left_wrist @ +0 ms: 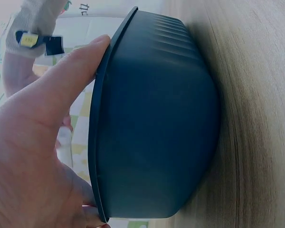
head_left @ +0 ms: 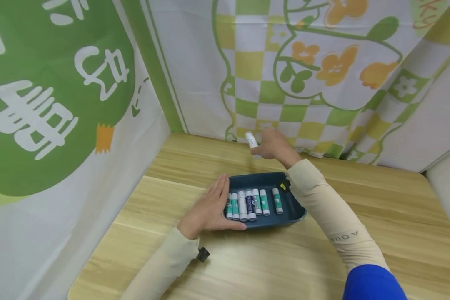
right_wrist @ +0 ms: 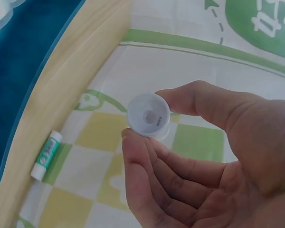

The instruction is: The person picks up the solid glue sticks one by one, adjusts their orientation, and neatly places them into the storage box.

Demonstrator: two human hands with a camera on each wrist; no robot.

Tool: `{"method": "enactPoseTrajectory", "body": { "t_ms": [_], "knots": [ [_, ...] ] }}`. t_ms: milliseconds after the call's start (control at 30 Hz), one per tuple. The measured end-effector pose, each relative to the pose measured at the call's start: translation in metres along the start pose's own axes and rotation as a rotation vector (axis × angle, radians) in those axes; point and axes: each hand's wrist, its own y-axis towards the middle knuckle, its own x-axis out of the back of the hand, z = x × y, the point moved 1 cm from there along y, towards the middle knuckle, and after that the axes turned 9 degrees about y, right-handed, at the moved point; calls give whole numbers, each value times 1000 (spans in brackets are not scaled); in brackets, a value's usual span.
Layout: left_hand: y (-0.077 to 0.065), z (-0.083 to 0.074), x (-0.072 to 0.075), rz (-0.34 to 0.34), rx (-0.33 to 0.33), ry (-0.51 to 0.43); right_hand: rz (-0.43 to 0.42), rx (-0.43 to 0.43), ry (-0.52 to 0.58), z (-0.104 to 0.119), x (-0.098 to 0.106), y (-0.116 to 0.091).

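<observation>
My left hand [head_left: 210, 206] holds the left end of a dark blue plastic tray [head_left: 273, 223], its thumb along the near rim and its fingers on the left rim. In the left wrist view, the thumb presses on the rim of the tray [left_wrist: 156, 114]. Several green, white and dark-blue glue sticks lie side by side in the tray, one green glue stick [head_left: 277, 201] apart at the right. Beyond the far rim, my right hand [head_left: 271, 143] pinches a white glue stick [head_left: 251, 141] between thumb and fingers. Its round recessed end faces the right wrist camera.
A green-and-white glue stick [right_wrist: 46, 156] lies by the far table edge in the right wrist view. The wooden table [head_left: 153, 221] meets a checked, flowered curtain [head_left: 285, 83] at the back and a green-and-white printed sheet [head_left: 60, 146] on the left.
</observation>
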Motion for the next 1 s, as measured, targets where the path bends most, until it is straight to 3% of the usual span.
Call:
{"method": "enactPoseTrajectory", "body": {
  "t_ms": [233,433,633,867,1000],
  "knots": [
    [0,1,-1,7,6,-2,5,56,34,-14,12,-36],
    [-1,2,-1,4,5,-7,-3,107,20,-27,10,-66],
    [-2,1,1,2,6,1,38,89,19,-38,-4,-94],
    [0,1,0,-11,1,-19,47,116,29,-60,-30,-109],
    [1,-2,-1,-4,-5,-16,51,49,44,-73,-48,-111]
  ]
}}
